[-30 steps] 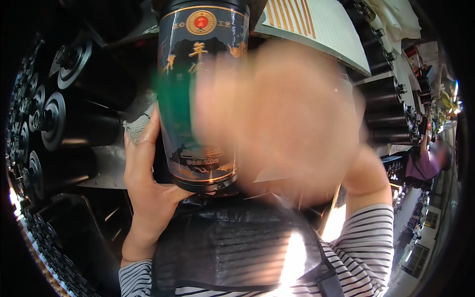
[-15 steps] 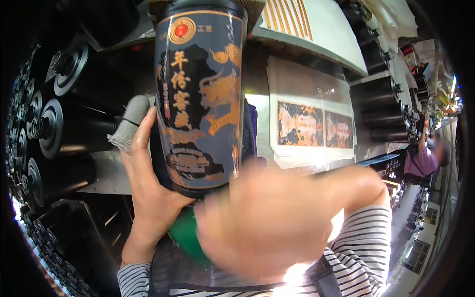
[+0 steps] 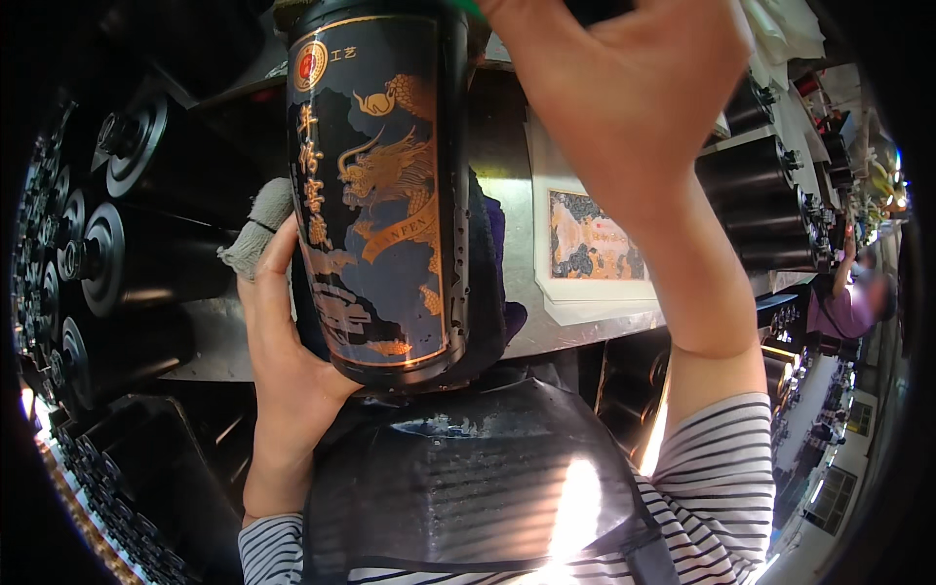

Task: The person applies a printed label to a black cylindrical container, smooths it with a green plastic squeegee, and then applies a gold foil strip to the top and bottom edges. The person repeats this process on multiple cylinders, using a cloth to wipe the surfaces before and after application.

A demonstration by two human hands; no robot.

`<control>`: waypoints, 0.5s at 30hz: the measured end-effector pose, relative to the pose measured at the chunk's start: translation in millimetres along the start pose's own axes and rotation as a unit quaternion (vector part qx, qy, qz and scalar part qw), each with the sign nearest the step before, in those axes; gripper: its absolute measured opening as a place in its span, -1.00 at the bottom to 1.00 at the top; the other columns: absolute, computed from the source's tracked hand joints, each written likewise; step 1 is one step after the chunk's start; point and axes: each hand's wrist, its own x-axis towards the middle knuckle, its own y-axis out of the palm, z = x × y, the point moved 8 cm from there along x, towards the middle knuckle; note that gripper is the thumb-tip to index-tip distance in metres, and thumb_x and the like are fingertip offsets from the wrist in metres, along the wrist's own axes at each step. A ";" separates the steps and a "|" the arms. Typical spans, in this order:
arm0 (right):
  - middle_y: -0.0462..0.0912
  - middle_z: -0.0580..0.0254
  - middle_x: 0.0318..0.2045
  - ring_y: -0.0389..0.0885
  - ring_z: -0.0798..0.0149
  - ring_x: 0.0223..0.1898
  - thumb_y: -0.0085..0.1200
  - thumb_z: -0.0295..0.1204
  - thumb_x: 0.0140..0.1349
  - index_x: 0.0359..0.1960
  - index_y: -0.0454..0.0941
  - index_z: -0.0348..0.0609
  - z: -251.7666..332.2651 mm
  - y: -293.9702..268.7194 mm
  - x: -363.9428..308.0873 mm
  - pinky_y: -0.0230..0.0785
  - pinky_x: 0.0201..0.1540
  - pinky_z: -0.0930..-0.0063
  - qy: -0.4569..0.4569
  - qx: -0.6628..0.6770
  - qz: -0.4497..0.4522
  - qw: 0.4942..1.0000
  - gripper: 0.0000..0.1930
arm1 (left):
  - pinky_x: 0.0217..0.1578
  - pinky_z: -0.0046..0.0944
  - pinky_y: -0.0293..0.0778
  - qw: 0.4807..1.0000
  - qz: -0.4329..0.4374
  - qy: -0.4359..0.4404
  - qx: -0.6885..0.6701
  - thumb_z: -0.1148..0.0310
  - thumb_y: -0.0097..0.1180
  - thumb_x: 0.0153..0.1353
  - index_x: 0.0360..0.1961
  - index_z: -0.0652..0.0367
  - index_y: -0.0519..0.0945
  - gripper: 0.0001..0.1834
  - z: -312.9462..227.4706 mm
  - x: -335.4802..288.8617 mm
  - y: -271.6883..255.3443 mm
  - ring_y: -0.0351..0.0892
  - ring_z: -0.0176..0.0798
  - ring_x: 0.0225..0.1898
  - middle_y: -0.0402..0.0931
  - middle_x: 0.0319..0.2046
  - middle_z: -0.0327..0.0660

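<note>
A large black cylindrical jar (image 3: 375,210) stands tilted in front of me, with a dark wrap-round label of gold dragon artwork and a red and gold round emblem. Water drops and a wet shine show on its side. My left hand (image 3: 288,322) grips the jar's lower left side, its thumb along the wall; one finger is wrapped in grey cloth (image 3: 263,229) tied with a black band. My right hand (image 3: 624,88) is raised at the jar's upper right, fingers curled and partly cut off by the upper edge. A sliver of a green object (image 3: 468,8) shows beside it.
Black jars (image 3: 161,258) lie in stacks at the left, more (image 3: 751,210) at the right. Printed label sheets (image 3: 590,239) lie on the metal bench (image 3: 575,336). Dark purple cloth (image 3: 497,263) sits behind the jar. A person in purple (image 3: 848,302) is far right.
My right hand has swept from low in front of the jar up to its upper right, the green object going with it. The jar has turned, bringing the dragon more into view.
</note>
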 end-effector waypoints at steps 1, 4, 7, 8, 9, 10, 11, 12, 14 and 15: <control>0.61 0.43 -0.49 0.57 0.46 -0.53 0.20 -0.35 0.02 -0.35 0.63 -0.11 13.2 0.1 -13.9 0.36 -0.51 0.56 -0.040 0.040 -0.009 0.998 -0.83 | 0.27 -0.08 0.13 1.000 0.003 0.002 0.011 0.19 0.55 -0.29 0.26 0.27 0.27 0.05 1.9 0.8 -0.8 0.19 0.01 0.28 0.20 0.24 0.02; 0.63 0.33 -0.44 0.61 0.35 -0.47 0.08 -0.35 0.17 -0.26 0.64 -0.24 88.6 -41.6 -64.7 0.43 -0.46 0.51 -0.173 0.309 0.027 0.935 -0.78 | 0.26 -0.09 0.14 0.999 -0.008 -0.053 0.005 0.20 0.55 -0.34 0.25 0.24 0.28 0.06 5.4 -1.3 -6.5 0.22 0.01 0.27 0.25 0.20 -0.01; 0.63 0.28 -0.37 0.60 0.38 -0.42 0.14 -0.47 0.14 -0.24 0.58 -0.22 58.6 -29.0 -52.6 0.46 -0.39 0.53 -0.023 0.379 0.042 0.924 -0.84 | 0.28 -0.08 0.11 0.998 0.004 -0.038 0.049 0.15 0.56 -0.36 0.28 0.21 0.26 0.11 3.5 -2.2 -11.1 0.17 0.00 0.30 0.25 0.22 -0.04; 0.62 0.28 -0.36 0.59 0.42 -0.41 0.18 -0.54 0.13 -0.23 0.55 -0.22 25.9 -15.3 -37.3 0.47 -0.37 0.58 0.093 0.355 0.051 0.929 -0.83 | 0.29 -0.08 0.10 0.998 0.017 -0.038 0.038 0.14 0.56 -0.36 0.29 0.22 0.25 0.13 3.9 -1.1 -9.6 0.17 -0.01 0.30 0.24 0.23 -0.03; 0.61 0.28 -0.35 0.58 0.42 -0.40 0.16 -0.55 0.13 -0.25 0.55 -0.22 -2.3 -16.1 -22.0 0.46 -0.36 0.58 0.099 0.270 0.020 0.957 -0.86 | 0.30 -0.08 0.09 0.999 0.026 -0.029 0.029 0.13 0.56 -0.36 0.31 0.22 0.23 0.15 -0.3 1.8 -7.9 0.16 -0.01 0.31 0.22 0.25 -0.03; 0.60 0.28 -0.35 0.57 0.42 -0.40 0.14 -0.56 0.14 -0.27 0.55 -0.22 -16.0 -19.9 -13.5 0.45 -0.35 0.58 0.068 0.219 -0.011 0.973 -0.88 | 0.30 -0.08 0.09 0.999 0.027 -0.026 0.023 0.12 0.55 -0.36 0.32 0.22 0.21 0.17 -0.1 3.4 -7.9 0.16 -0.01 0.31 0.21 0.26 -0.03; 0.58 0.28 -0.35 0.56 0.41 -0.39 0.11 -0.56 0.14 -0.29 0.55 -0.21 -12.3 -25.9 -15.6 0.44 -0.34 0.58 0.045 0.201 -0.024 0.978 -0.90 | 0.31 -0.07 0.08 1.000 0.022 -0.007 0.012 0.11 0.55 -0.36 0.33 0.23 0.19 0.18 -2.0 5.0 -9.1 0.15 -0.02 0.31 0.20 0.27 -0.03; 0.57 0.29 -0.35 0.55 0.41 -0.39 0.09 -0.57 0.15 -0.31 0.55 -0.21 1.5 -27.4 -24.7 0.44 -0.34 0.59 0.016 0.211 -0.013 0.977 -0.92 | 0.31 -0.07 0.08 1.000 0.016 0.004 0.001 0.10 0.55 -0.36 0.35 0.23 0.17 0.20 -1.1 4.0 -9.2 0.15 -0.02 0.31 0.18 0.29 -0.03; 0.62 0.19 -0.33 0.59 0.33 -0.39 0.01 -0.52 0.11 -0.36 0.59 -0.19 44.6 -36.6 -58.5 0.45 -0.32 0.49 -0.055 0.281 0.025 0.958 -0.89 | 0.32 -0.07 0.07 1.000 0.018 0.001 -0.012 0.12 0.55 -0.36 0.37 0.24 0.13 0.23 -1.6 1.8 -11.4 0.14 -0.02 0.33 0.15 0.31 -0.02; 0.64 0.15 -0.33 0.61 0.30 -0.39 -0.01 -0.52 0.08 -0.38 0.61 -0.18 66.9 -43.1 -78.6 0.47 -0.31 0.44 -0.087 0.315 0.039 0.944 -0.87 | 0.33 -0.08 0.06 1.000 0.024 -0.011 -0.016 0.15 0.56 -0.36 0.37 0.24 0.10 0.25 2.3 1.1 -10.4 0.12 -0.02 0.34 0.14 0.32 -0.02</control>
